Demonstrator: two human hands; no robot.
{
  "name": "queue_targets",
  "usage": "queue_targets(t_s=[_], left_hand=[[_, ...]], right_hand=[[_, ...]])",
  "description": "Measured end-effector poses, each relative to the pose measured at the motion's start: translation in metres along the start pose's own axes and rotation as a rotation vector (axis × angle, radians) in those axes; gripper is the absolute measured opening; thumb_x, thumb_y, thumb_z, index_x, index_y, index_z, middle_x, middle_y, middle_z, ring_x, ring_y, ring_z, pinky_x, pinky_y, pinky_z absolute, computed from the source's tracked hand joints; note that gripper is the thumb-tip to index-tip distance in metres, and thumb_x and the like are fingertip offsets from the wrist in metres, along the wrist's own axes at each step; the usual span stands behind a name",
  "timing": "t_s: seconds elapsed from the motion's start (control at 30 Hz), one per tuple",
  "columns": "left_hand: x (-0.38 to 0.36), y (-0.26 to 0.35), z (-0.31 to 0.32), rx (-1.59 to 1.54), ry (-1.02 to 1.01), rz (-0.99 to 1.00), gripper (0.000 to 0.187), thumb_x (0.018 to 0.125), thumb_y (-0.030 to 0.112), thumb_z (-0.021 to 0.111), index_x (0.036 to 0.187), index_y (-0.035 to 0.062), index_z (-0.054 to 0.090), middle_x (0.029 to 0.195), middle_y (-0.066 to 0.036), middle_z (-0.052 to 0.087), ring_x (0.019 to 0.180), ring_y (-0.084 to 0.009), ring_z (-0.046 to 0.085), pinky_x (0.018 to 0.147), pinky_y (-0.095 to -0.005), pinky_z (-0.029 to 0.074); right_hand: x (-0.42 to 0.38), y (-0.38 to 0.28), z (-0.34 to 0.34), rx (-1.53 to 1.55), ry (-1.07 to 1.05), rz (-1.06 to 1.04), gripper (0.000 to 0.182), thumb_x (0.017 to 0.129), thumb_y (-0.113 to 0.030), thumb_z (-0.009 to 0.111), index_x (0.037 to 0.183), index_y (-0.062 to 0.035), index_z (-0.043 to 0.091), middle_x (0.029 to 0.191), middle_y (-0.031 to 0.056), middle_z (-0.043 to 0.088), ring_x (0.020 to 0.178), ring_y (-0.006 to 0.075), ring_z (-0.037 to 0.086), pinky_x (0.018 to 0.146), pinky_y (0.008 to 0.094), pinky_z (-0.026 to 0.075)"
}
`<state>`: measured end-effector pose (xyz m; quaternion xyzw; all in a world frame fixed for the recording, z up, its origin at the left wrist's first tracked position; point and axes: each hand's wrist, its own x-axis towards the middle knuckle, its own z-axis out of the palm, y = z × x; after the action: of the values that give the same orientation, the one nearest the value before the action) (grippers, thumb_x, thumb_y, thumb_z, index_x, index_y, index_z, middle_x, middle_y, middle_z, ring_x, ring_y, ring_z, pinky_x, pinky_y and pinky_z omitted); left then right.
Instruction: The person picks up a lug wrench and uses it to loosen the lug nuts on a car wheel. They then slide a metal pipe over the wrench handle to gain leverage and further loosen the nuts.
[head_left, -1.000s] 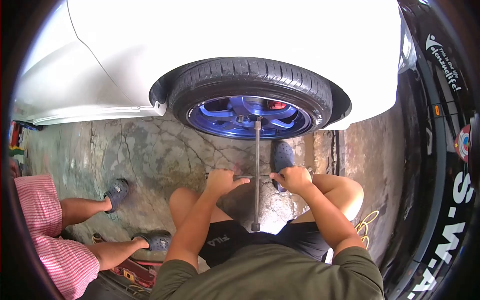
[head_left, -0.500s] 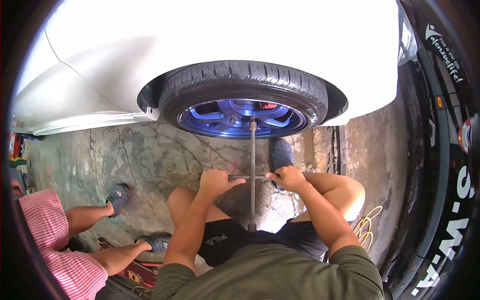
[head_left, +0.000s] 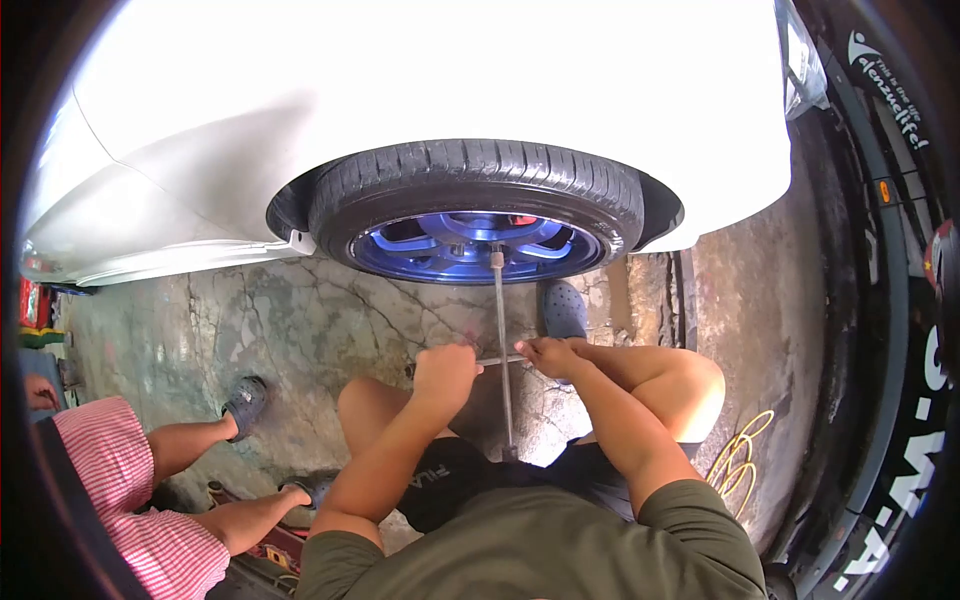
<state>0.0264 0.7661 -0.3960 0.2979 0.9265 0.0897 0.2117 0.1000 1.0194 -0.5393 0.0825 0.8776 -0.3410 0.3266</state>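
Observation:
A four-way lug wrench [head_left: 502, 312] reaches from a blue wheel rim [head_left: 405, 243] back toward my lap. Its far socket sits at a lug position on the rim, and its cross bar runs sideways between my hands. My left hand [head_left: 447, 380] is wrapped round the left arm of the bar. On the right arm, close to the centre, my right hand [head_left: 550, 357] grips with thumb and fingers. A black tyre [head_left: 475, 190] surrounds the rim under a white car's fender [head_left: 480, 80].
At the left stands another person in a striped pink garment [head_left: 165, 540], with a hand [head_left: 40, 392] at the edge. A red floor jack [head_left: 285, 540] lies low beside them. Yellow hose [head_left: 740, 465] coils on the cracked concrete floor [head_left: 330, 300]. A dark vehicle with white lettering [head_left: 900, 490] flanks the right.
Both hands have shifted closer to the wrench's centre, and my left fist is now closed tighter. The cross bar has tilted slightly, its right end higher. The view has shifted a little.

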Motion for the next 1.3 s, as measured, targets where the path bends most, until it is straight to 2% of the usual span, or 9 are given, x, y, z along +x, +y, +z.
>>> queue_targets(t_s=[0.17, 0.27, 0.5, 0.87, 0.97, 1.07, 1.1, 1.23, 1.3], left_hand=[[-0.002, 0.0, -0.005, 0.056, -0.013, 0.013, 0.039, 0.088, 0.042, 0.073, 0.079, 0.0044, 0.073, 0.075, -0.016, 0.071, 0.076, -0.035, 0.072, 0.066, -0.0456, 0.054], [0.0, 0.006, -0.008, 0.038, 0.015, 0.052, 0.043, 0.087, 0.046, 0.073, 0.079, 0.0035, 0.073, 0.074, -0.016, 0.071, 0.075, -0.0361, 0.071, 0.066, -0.0475, 0.054], [0.016, -0.082, 0.032, -0.145, -0.026, 0.118, 0.06, 0.088, 0.061, 0.064, 0.079, 0.0023, 0.07, 0.075, -0.019, 0.069, 0.075, -0.0397, 0.069, 0.068, -0.0507, 0.054], [0.028, -0.082, 0.049, -0.149, 0.014, 0.147, 0.065, 0.091, 0.069, 0.055, 0.084, 0.0057, 0.069, 0.071, -0.017, 0.067, 0.072, -0.0426, 0.066, 0.068, -0.052, 0.053], [0.031, -0.087, 0.06, -0.162, -0.018, 0.227, 0.065, 0.091, 0.069, 0.054, 0.084, 0.0069, 0.069, 0.073, -0.018, 0.067, 0.073, -0.0424, 0.066, 0.069, -0.052, 0.053], [0.05, -0.09, 0.043, -0.07, -0.118, 0.261, 0.065, 0.093, 0.069, 0.052, 0.088, 0.0076, 0.071, 0.079, -0.019, 0.069, 0.079, -0.0413, 0.068, 0.072, -0.0517, 0.054], [0.048, -0.088, 0.036, -0.056, -0.164, 0.23, 0.065, 0.093, 0.069, 0.051, 0.092, 0.0077, 0.073, 0.084, -0.018, 0.071, 0.083, -0.0407, 0.069, 0.075, -0.051, 0.055], [0.05, -0.094, 0.044, -0.091, -0.239, 0.286, 0.075, 0.093, 0.074, 0.043, 0.096, 0.0062, 0.075, 0.092, -0.018, 0.073, 0.088, -0.0396, 0.071, 0.08, -0.05, 0.056], [0.05, -0.093, 0.039, 0.039, -0.362, 0.225, 0.083, 0.091, 0.079, 0.04, 0.097, 0.0049, 0.075, 0.093, -0.019, 0.073, 0.09, -0.0388, 0.071, 0.082, -0.0501, 0.055]], right_hand=[[0.008, -0.006, 0.011, 0.089, -0.054, -0.024, 0.084, 0.1, -0.074, 0.018, 0.091, -0.0087, 0.069, 0.097, 0.0146, 0.071, 0.11, 0.039, 0.064, 0.106, 0.0637, 0.033], [0.007, -0.014, -0.001, -0.021, -0.137, 0.026, 0.085, 0.1, -0.073, 0.018, 0.096, -0.0078, 0.072, 0.101, 0.0155, 0.072, 0.113, 0.0391, 0.064, 0.106, 0.0606, 0.035], [-0.044, -0.067, -0.041, -0.304, 0.019, 0.152, 0.071, 0.1, -0.066, 0.037, 0.107, -0.0059, 0.074, 0.104, 0.0214, 0.073, 0.112, 0.041, 0.066, 0.107, 0.0565, 0.037], [-0.038, -0.075, -0.051, -0.348, -0.057, 0.085, 0.068, 0.089, -0.067, 0.061, 0.097, 0.0001, 0.073, 0.099, 0.0209, 0.073, 0.108, 0.0395, 0.068, 0.095, 0.0567, 0.048], [-0.024, -0.061, -0.054, -0.334, -0.072, 0.088, 0.061, 0.089, -0.06, 0.066, 0.104, -0.0011, 0.072, 0.111, 0.0252, 0.07, 0.11, 0.0401, 0.067, 0.094, 0.0509, 0.053], [-0.019, -0.048, -0.055, -0.32, -0.072, -0.075, 0.062, 0.089, -0.06, 0.065, 0.107, -0.0021, 0.073, 0.103, 0.0261, 0.071, 0.105, 0.042, 0.068, 0.092, 0.0521, 0.053], [-0.021, -0.042, -0.053, -0.296, -0.016, -0.05, 0.065, 0.088, -0.063, 0.065, 0.1, 0.0003, 0.075, 0.099, 0.0261, 0.072, 0.098, 0.0425, 0.07, 0.088, 0.0518, 0.054], [-0.009, -0.037, -0.076, -0.425, -0.359, 0.247, 0.074, 0.092, -0.069, 0.057, 0.055, -0.0061, 0.068, 0.057, 0.01, 0.065, 0.071, 0.0302, 0.07, 0.08, 0.0449, 0.052], [0.004, -0.022, -0.078, -0.396, -0.605, 0.167, 0.074, 0.096, -0.066, 0.05, 0.057, -0.0049, 0.069, 0.056, 0.011, 0.063, 0.064, 0.0275, 0.067, 0.07, 0.0474, 0.051]])
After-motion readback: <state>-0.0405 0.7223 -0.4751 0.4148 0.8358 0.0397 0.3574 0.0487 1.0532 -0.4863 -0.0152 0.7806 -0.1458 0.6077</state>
